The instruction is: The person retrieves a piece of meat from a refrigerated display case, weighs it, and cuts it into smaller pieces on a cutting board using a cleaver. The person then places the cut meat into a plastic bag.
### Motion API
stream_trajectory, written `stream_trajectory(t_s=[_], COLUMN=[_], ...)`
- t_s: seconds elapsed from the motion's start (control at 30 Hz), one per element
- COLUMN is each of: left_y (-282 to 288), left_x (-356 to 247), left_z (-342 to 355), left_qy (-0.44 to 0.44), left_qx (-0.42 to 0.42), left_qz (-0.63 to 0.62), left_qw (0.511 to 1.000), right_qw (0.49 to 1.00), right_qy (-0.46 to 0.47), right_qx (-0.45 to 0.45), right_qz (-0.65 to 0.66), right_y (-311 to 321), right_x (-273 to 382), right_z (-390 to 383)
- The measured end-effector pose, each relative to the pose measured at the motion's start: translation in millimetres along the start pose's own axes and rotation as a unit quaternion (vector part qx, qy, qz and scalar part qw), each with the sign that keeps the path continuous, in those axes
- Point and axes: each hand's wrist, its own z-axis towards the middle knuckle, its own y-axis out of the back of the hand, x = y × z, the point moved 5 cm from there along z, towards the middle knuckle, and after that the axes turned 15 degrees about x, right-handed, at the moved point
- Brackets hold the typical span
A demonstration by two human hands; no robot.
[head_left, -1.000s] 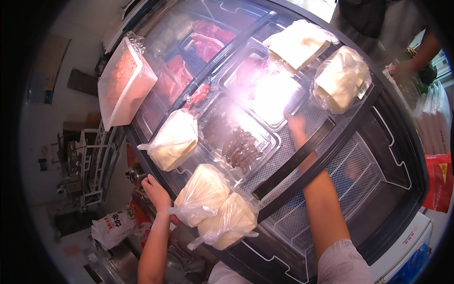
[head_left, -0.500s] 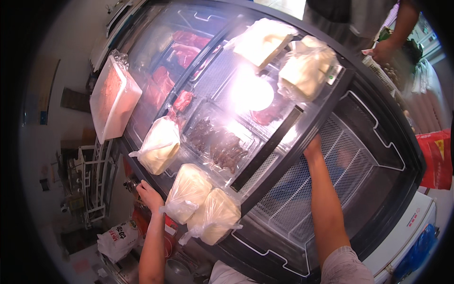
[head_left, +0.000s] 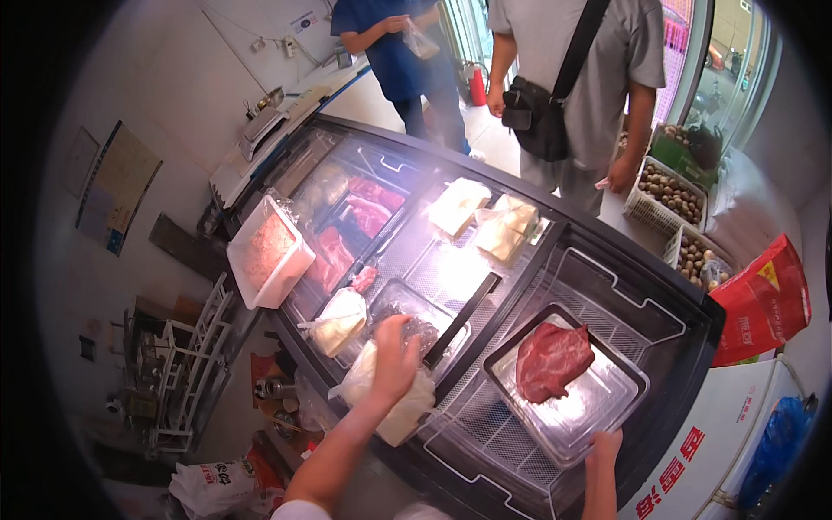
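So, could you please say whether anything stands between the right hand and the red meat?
Nothing visible does: the right hand holds the rim of the metal tray, with only bare tray between it and the red meat.

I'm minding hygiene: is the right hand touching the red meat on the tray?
Apart. The head view shows bare tray between the right hand and the red meat.

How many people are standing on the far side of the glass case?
2: a person in blue and, to the right, a person in grey with a black bag. Others could be hidden beyond the picture's edge.
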Motion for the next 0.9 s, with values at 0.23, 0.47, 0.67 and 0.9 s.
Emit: stream_trajectory(t_s=[0.23,0.47,0.67,0.9], left_y=[-117.1,-134.3,-166.2,-208.0], left_x=[39.3,14.1,-58.4,-174.7], left_z=[10.1,5.7,-34.7,-87.6], left_qy=[0.134,0.196,0.182,0.093], left_qx=[0.120,0.130,0.173,0.221], left_qz=[-0.080,0.004,-0.028,-0.067], left_qw=[0.980,0.972,0.968,0.969], right_qw=[0.996,0.992,0.979,0.974], right_qy=[-0.009,-0.097,0.034,0.032], right_qx=[-0.087,-0.075,-0.187,-0.201], right_qz=[0.016,-0.025,0.074,0.100], right_y=[70.4,194.9,206.7,273.3], right_x=[81.5,83.6,138.5,122.3], right_z=[-168.0,-288.3,-336.4,-367.0])
